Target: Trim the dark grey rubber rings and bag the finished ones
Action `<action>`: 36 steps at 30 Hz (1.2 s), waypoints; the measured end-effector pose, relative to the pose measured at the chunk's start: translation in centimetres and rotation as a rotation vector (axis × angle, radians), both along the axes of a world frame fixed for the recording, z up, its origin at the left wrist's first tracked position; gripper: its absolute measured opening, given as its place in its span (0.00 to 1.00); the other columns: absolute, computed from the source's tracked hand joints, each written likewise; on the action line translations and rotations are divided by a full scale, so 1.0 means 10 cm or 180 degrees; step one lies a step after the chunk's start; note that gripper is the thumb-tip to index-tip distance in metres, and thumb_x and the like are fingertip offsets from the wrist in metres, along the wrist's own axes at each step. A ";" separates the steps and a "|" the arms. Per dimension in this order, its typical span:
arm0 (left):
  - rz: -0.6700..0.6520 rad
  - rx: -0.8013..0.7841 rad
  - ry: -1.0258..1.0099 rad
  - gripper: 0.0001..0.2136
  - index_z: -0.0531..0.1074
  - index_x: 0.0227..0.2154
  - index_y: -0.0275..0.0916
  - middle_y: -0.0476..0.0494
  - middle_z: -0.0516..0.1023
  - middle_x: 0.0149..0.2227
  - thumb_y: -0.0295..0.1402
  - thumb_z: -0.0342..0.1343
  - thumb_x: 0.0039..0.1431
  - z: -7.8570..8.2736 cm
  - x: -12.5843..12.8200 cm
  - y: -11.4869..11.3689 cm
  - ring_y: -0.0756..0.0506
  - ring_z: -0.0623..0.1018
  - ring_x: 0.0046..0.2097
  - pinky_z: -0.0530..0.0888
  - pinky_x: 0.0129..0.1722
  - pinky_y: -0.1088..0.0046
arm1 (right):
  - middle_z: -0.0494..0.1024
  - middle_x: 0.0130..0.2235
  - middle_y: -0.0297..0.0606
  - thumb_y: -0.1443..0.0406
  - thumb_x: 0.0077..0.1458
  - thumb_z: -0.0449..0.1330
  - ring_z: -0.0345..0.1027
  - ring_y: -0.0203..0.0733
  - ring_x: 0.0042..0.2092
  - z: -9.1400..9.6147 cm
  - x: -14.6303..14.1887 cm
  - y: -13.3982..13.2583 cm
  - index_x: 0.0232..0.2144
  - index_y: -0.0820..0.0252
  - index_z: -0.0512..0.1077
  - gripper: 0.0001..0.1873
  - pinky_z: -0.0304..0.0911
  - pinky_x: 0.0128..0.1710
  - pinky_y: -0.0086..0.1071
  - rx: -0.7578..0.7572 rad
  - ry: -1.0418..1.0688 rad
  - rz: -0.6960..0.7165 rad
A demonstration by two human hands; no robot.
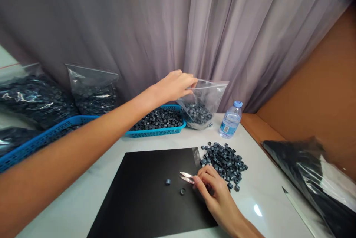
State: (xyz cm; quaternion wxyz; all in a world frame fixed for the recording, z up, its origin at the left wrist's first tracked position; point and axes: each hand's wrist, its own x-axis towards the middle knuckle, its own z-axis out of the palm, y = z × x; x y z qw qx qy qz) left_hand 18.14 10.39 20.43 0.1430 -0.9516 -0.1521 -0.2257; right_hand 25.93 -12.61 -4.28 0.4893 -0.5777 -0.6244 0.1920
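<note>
My left hand (175, 85) reaches far across the table and pinches the top edge of a clear zip bag (203, 104) partly filled with small dark rings. My right hand (214, 189) rests on the black mat (144, 193), fingers closed around small silver snips (186, 177) whose blades point left. Two loose dark rings (168, 182) (183, 191) lie on the mat just left of the blades. A pile of the same rings (224, 160) sits on the white table right beside my right hand.
A small blue basket (155, 132) of rings stands behind the mat, a larger blue basket (36, 139) at left. Bags of rings (93, 91) lean on the grey curtain. A water bottle (230, 120) stands right of the zip bag. A black bag (308, 171) and cardboard lie at right.
</note>
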 end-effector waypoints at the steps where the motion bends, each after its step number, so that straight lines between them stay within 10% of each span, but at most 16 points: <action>1: -0.0009 0.0293 -0.0113 0.11 0.76 0.45 0.37 0.39 0.77 0.48 0.32 0.61 0.60 -0.12 -0.07 -0.07 0.38 0.75 0.49 0.66 0.53 0.58 | 0.71 0.35 0.36 0.61 0.69 0.52 0.66 0.41 0.39 0.00 0.00 -0.02 0.28 0.57 0.68 0.16 0.61 0.39 0.33 0.0010 -0.0064 0.0008; 5: 0.0142 0.0367 -0.0565 0.13 0.69 0.50 0.34 0.35 0.73 0.51 0.34 0.52 0.67 -0.76 -0.54 -0.58 0.37 0.72 0.52 0.65 0.54 0.57 | 0.71 0.39 0.38 0.62 0.67 0.55 0.65 0.44 0.42 -0.02 0.02 -0.06 0.34 0.56 0.69 0.08 0.62 0.43 0.36 0.0143 -0.0383 0.0026; 13: 0.0068 -0.2940 0.0371 0.17 0.69 0.57 0.53 0.49 0.71 0.57 0.41 0.55 0.66 -1.94 -1.59 -1.21 0.44 0.73 0.57 0.68 0.58 0.67 | 0.71 0.42 0.39 0.63 0.69 0.52 0.64 0.46 0.45 -0.01 0.02 -0.07 0.40 0.53 0.71 0.07 0.63 0.45 0.38 -0.0081 -0.0299 0.0038; 22: -0.0009 -0.3779 -0.0417 0.09 0.78 0.42 0.44 0.46 0.77 0.43 0.39 0.56 0.65 -2.13 -1.46 -1.03 0.46 0.77 0.41 0.74 0.46 0.69 | 0.72 0.45 0.41 0.63 0.66 0.56 0.64 0.49 0.49 0.29 0.04 0.18 0.44 0.54 0.71 0.06 0.63 0.51 0.45 -0.0415 -0.1009 0.0096; 29: -0.0001 -0.5654 -0.1451 0.11 0.77 0.39 0.40 0.46 0.82 0.37 0.38 0.66 0.56 -2.17 -1.34 -1.23 0.46 0.81 0.40 0.76 0.44 0.70 | 0.73 0.45 0.43 0.66 0.68 0.52 0.69 0.45 0.47 0.26 -0.03 -0.04 0.47 0.54 0.71 0.10 0.69 0.46 0.39 -0.0019 -0.0709 0.0304; 36: 0.0050 -0.6016 -0.1565 0.10 0.82 0.38 0.39 0.47 0.83 0.33 0.34 0.69 0.53 -2.16 -1.32 -1.31 0.48 0.81 0.36 0.77 0.40 0.74 | 0.77 0.39 0.39 0.66 0.64 0.60 0.72 0.43 0.41 0.35 -0.16 -0.13 0.45 0.54 0.73 0.07 0.70 0.42 0.37 0.0099 -0.0390 0.0396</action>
